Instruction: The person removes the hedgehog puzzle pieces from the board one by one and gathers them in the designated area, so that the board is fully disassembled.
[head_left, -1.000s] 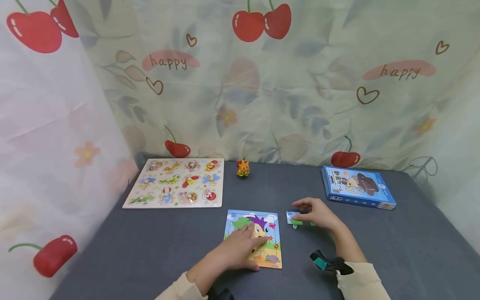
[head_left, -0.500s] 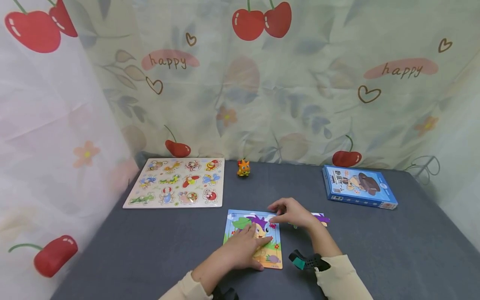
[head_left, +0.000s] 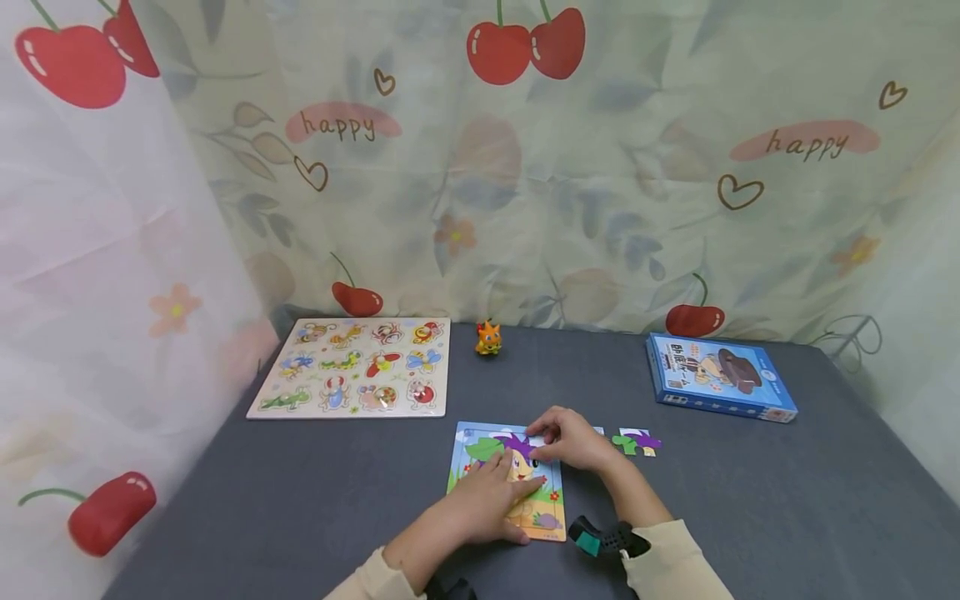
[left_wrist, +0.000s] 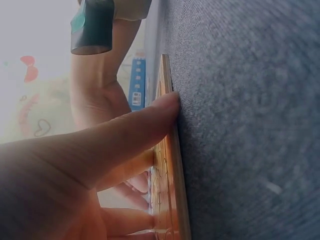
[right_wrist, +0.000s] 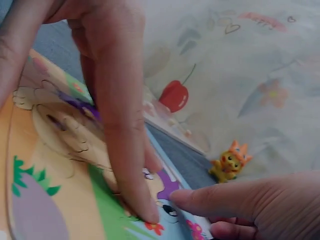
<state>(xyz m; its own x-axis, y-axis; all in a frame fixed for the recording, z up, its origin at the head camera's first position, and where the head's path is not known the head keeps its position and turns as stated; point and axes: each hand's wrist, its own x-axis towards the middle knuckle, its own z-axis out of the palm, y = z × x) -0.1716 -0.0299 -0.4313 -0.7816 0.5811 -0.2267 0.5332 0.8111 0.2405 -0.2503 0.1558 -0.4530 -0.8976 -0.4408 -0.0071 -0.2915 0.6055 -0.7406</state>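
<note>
With the left hand (head_left: 480, 504) resting outspread on the puzzle (head_left: 522, 470), the right hand (head_left: 572, 439), its grip hidden, should probably press gently and evenly.

in the head view, the left hand (head_left: 486, 502) covered part of the puzzle (head_left: 536, 508); the right hand (head_left: 573, 442) hid its upper right corner and most of a loose piece (head_left: 599, 431). the blue box (head_left: 722, 375) bore print too small to read.

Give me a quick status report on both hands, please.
Left hand resting on puzzle board. Right hand touching its far side, any grip unclear. Loose pieces lie to the right; nothing apparently in the way.
</note>
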